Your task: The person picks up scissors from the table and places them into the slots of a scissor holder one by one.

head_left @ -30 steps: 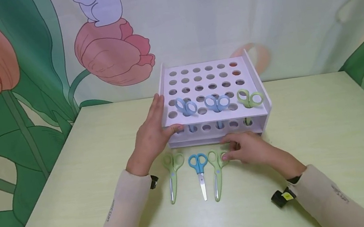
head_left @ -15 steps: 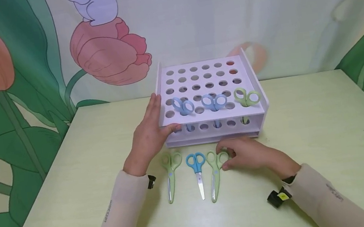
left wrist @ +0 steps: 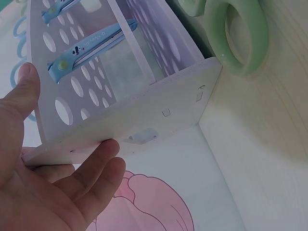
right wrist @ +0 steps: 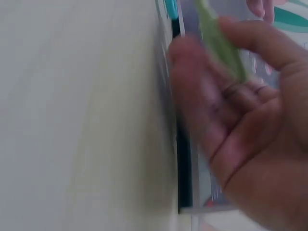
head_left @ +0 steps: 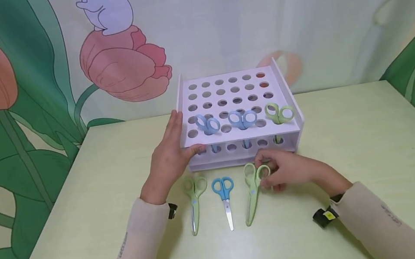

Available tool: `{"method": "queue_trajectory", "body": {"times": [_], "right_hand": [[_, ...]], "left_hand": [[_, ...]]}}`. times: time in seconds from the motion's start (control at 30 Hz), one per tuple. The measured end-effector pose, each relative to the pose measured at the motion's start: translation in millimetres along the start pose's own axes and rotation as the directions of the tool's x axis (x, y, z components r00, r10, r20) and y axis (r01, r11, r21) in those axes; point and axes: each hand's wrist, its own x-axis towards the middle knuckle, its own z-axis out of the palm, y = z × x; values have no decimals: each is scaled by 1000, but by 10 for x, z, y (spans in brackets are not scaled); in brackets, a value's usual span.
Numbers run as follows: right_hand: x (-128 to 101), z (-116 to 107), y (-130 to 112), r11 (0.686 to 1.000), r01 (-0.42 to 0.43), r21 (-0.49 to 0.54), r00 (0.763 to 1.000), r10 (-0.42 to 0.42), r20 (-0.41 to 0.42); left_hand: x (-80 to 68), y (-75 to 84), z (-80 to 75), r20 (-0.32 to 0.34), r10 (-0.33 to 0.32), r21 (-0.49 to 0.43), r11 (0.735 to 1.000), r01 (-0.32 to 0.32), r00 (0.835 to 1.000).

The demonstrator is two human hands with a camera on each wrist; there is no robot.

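Observation:
My left hand (head_left: 166,163) lies along the left side of a white rack (head_left: 232,135) with rows of round holes. Its fingers are fairly straight against the side panel (left wrist: 166,115), and its thumb touches the front edge. With thumb and fingers, my right hand (head_left: 291,168) pinches one handle ring of green scissors (head_left: 252,185), which tilt in front of the rack. Blue scissors (head_left: 224,190) and other green scissors (head_left: 195,205) lie on the table to their left. The right wrist view is blurred, with the pinched green scissors (right wrist: 221,48) between thumb and fingers.
In the rack's front holes stand light-blue scissors (head_left: 207,125), more light-blue scissors (head_left: 243,120) and green scissors (head_left: 279,113), handles up. A pale table (head_left: 371,147) bears everything. Behind it hangs a cloth (head_left: 224,18) printed with flowers.
My right hand has taken hold of the right-hand green scissors by the ring, and they have shifted right and tilted. The left hand stays at the rack; the head view has shifted slightly.

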Motion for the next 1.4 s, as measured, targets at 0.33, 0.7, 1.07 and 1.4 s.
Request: {"method": "queue_trajectory", "body": {"times": [0.33, 0.7, 1.07, 1.4], "right_hand": [[-132, -180, -231, 972, 84, 219, 996, -78, -36], [-320, -296, -558, 949, 257, 180, 953, -218, -212], [-486, -467, -954, 904, 401, 147, 823, -285, -491], [-490, -661, -1129, 730, 652, 204, 600, -332, -728]], "left_hand": [[23, 34, 22, 1, 8, -7, 1000, -8, 1000], [31, 49, 37, 1, 19, 7, 1000, -19, 1000], [-17, 55, -2, 0, -8, 32, 999, 8, 1000], [-14, 38, -34, 23, 22, 19, 1000, -22, 999]]}}
